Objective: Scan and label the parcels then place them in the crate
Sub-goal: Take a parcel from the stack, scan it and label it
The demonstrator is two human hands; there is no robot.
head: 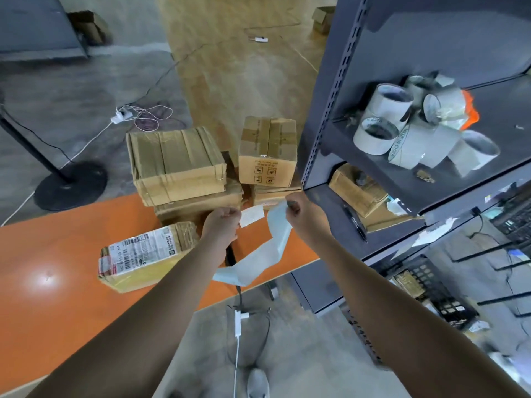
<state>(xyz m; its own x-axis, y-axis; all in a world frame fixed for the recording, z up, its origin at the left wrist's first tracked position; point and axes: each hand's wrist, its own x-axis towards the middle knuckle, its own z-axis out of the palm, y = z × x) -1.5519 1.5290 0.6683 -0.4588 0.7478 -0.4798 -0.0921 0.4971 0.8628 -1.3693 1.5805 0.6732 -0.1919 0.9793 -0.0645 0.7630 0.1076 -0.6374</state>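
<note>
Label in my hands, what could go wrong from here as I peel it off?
The white label, pinched by the left hand, is up in the air and could curl onto itself. The long blue backing strip, held by the right hand, dangles past the orange table edge and might snag. The parcel on the table already carries printed labels, so the new one could cover a barcode.

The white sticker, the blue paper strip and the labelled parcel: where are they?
white sticker [253,215], head view, its middle.
blue paper strip [278,234], head view, its upper stretch.
labelled parcel [143,251], head view, its printed top.
</note>
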